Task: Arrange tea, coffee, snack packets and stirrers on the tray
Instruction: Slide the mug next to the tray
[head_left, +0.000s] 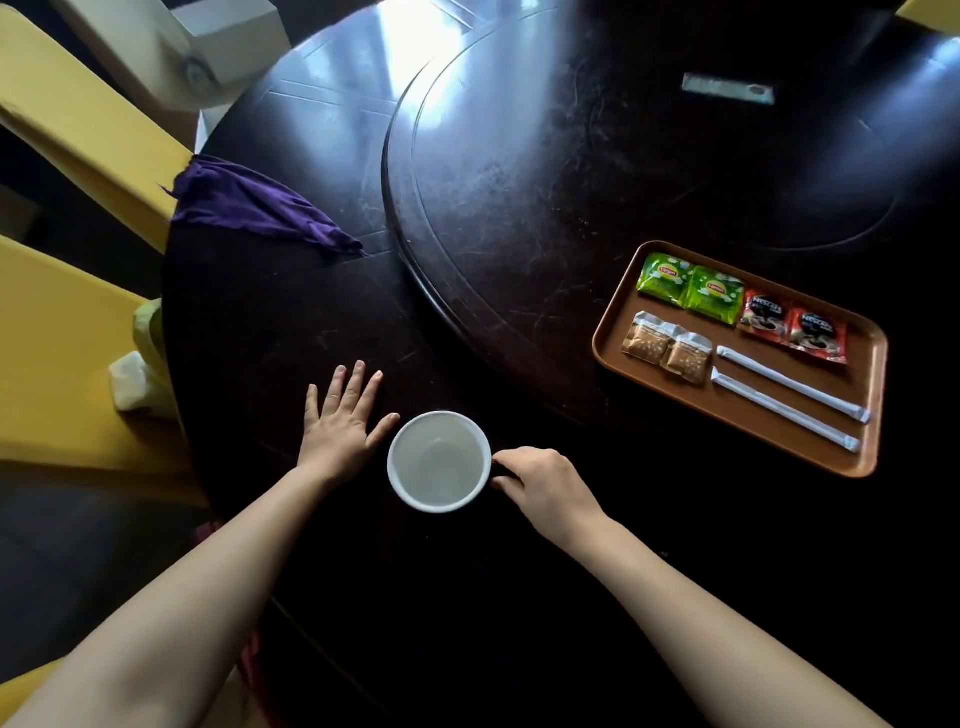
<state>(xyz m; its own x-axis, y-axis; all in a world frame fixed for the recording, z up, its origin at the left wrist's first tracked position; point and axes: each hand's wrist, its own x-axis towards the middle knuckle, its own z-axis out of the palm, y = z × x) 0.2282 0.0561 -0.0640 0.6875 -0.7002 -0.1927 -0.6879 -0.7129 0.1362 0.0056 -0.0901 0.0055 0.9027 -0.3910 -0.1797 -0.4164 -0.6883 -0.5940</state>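
**Hands at the cup, tray filled**

The right hand (540, 488) pinches the cup (439, 461) at its rim; any handle is hidden under the fingers. The left hand (340, 421) lies flat, fingers spread wide, just beside the cup. Well apart to the right, the tray (608, 332) holds two tea packets (688, 293), two coffee packets (792, 332), two snack packets (667, 348) and two stirrers (789, 397). A purple cloth (249, 208) drapes the surface (322, 322) edge.

Brown tray (608, 332) on dark table, right side. Far row: two green tea packets (688, 292), two red coffee packets (792, 330). Near row: two tan snack packets (667, 347), two white wrapped stirrers (789, 397) lying parallel.
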